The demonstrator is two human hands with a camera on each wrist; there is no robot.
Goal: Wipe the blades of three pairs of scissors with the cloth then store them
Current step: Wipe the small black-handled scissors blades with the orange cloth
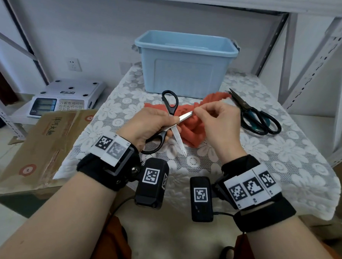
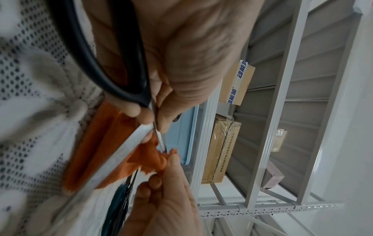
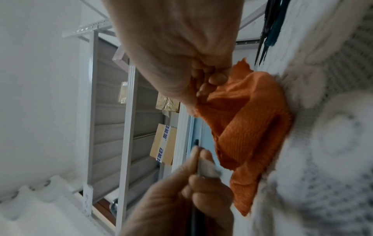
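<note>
Nearest the camera, the person's left hand [image 1: 148,126] grips a pair of black-handled scissors [image 1: 171,121] at the pivot, fingers curled around the lower handle loop. The scissors are spread wide and held above the table: one blade points down toward the person, the other reaches right toward the right hand. The second handle loop stands up and away, toward the bin.

The right hand [image 1: 219,120] is level with the left and just beside it. Its thumb and fingertips are pinched together on the orange cloth [image 1: 192,130] at the tip of the right-pointing blade. In the left wrist view the cloth [image 2: 153,158] is bunched around that blade tip between the fingers. The rest of the cloth trails down and lies in a heap on the lace tablecloth [image 1: 283,155], directly under both hands.

To the right of the cloth, well clear of the hands, two more pairs of scissors lie together on the tablecloth: one with black handles [image 1: 269,122], one with teal handles [image 1: 253,123]. Their blades overlap and point away toward the bin.

Behind the cloth stands an open light-blue plastic storage bin [image 1: 185,64]. Its inside cannot be seen.

Off the table to the left are a flattened cardboard box [image 1: 46,142] and, farther back, an electronic scale [image 1: 64,98].
</note>
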